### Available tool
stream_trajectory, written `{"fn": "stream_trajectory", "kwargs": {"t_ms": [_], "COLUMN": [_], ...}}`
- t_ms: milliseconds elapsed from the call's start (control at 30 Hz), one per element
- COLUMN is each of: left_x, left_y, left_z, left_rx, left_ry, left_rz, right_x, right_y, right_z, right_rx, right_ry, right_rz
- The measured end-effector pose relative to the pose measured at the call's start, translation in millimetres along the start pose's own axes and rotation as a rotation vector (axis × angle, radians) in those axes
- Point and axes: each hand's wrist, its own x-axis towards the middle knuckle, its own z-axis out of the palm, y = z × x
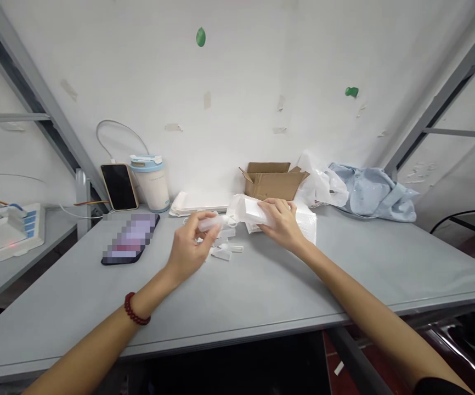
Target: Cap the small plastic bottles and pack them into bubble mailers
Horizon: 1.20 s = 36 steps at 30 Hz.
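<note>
My left hand [190,246], with a red bead bracelet on its wrist, is closed round a small translucent plastic piece [211,222] held just above the grey table [262,285]. My right hand [282,222] is closed on the end of a clear plastic bag of white items [249,210]. Several more small white plastic pieces [225,248] lie on the table between and under the two hands. The held piece points toward the open end of the bag.
A phone [130,238] lies flat to the left; another phone [119,186] leans on the wall beside a blue-lidded cup [152,184]. An open cardboard box [273,180], white bags [322,186] and a blue cloth [375,192] sit at the back. A power strip [9,230] rests on the left table.
</note>
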Motion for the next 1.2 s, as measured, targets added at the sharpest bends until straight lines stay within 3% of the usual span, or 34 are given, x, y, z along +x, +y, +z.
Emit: {"fn": "stream_trajectory", "kwargs": {"t_ms": [100,200,367,533,667,967,1200], "left_x": [5.6,5.3,1.7,3.8,4.3,3.1,2.0], "left_y": [-5.4,-8.4,-5.5,-6.9,-8.5,-8.4,-10.4], "left_z": [-4.2,-1.1,4.4,3.0,2.8,4.4,4.9], "left_rx": [-0.105,-0.118,0.019,0.115,0.11,0.298,0.344], "left_ry": [-0.001,-0.017,-0.021,0.091,0.133,0.049,-0.127], "left_rz": [-0.106,-0.126,-0.102,0.031,-0.011,0.131,0.087], "right_x": [-1.3,-2.8,-5.0,-5.6,-6.3,-6.7,-7.1], "right_y": [-4.7,-11.9,-24.4,-29.5,-29.7,-28.8,-28.8], "right_z": [-0.9,-2.8,-6.7,-7.9,-6.1,-4.9,-3.8], "right_rx": [0.038,0.079,0.127,0.137,0.152,0.152,0.121], "right_ry": [-0.028,-0.048,-0.047,-0.025,0.003,0.023,0.03], "right_rz": [-0.043,-0.095,-0.153,-0.156,-0.167,-0.161,-0.18]}}
